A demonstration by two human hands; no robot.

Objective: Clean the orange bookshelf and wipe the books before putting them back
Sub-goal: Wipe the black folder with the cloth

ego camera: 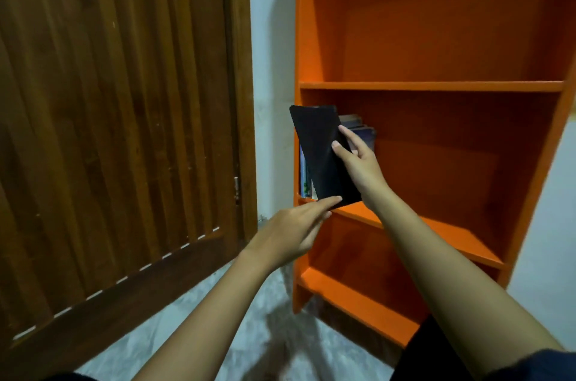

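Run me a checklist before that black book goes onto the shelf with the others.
1. Right hand grips the black book: ok, fingers and thumb pinch its right edge.
2. Left hand steadies it: ok, straight fingertips touch the lower edge.
3. Free room on the shelf to the right of the standing books: ok.
4. Black book lined up with the standing ones: not ok, it tilts with its top to the left.
5. Black book wiped: cannot tell.
6. Shelf wiped: cannot tell.
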